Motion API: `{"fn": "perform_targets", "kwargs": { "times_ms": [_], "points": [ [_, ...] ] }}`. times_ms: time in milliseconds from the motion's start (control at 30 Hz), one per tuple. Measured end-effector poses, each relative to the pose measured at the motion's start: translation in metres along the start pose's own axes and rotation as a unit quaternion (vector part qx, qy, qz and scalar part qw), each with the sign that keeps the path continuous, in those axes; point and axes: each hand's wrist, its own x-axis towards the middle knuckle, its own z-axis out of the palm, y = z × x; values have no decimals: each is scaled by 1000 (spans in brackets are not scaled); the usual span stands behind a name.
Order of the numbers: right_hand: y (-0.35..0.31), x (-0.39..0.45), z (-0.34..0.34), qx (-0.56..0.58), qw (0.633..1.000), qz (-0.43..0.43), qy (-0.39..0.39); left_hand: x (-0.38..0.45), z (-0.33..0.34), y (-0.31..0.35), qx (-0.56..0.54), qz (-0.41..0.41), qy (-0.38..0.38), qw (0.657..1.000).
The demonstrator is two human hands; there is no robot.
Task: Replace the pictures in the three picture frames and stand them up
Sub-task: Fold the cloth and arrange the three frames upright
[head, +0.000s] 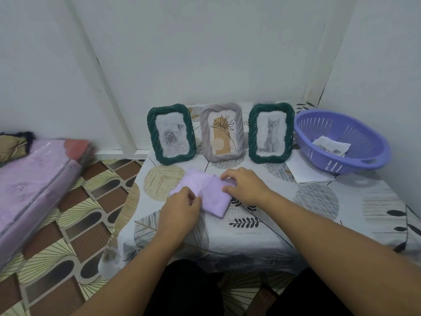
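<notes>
Three picture frames stand upright in a row at the back of the table. The left green frame [171,134] shows a grey rose picture. A grey frame [221,132] in the middle holds a tan plant drawing. The right green frame [270,132] shows a kitten. In front of them a folded lilac cloth [209,194] lies on the patterned tablecloth [284,215]. My left hand [180,207] pinches the cloth's near left edge. My right hand [245,185] presses on its right side, fingers curled over the fold.
A purple plastic basket [341,142] with crumpled paper inside stands at the back right, by the wall. White paper sheets [307,171] lie beside it. A pink wrapped mattress [34,185] lies on the patterned floor at the left.
</notes>
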Motion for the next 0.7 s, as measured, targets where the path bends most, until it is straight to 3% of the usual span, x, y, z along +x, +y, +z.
{"fn": "perform_targets", "kwargs": {
  "times_ms": [133, 333, 500, 600, 700],
  "points": [
    [-2, -9, -5, 1, 1000, 9, 9, 7, -2, -3, 9, 25, 6, 1000],
    [4, -29, -10, 48, 995, 73, -39, 31, -6, -7, 27, 98, -18, 995],
    [8, -33, -9, 77, 995, 58, -31, 19, -5, -2, 19, 190, 80, 978],
    [14, -32, -7, 87, 995, 41, -28, 7, -1, 0, 59, 291, 12, 955],
    [16, -32, -7, 93, 995, 30, -32, 3, 5, -5, 140, 311, -49, 939]
  ]
}}
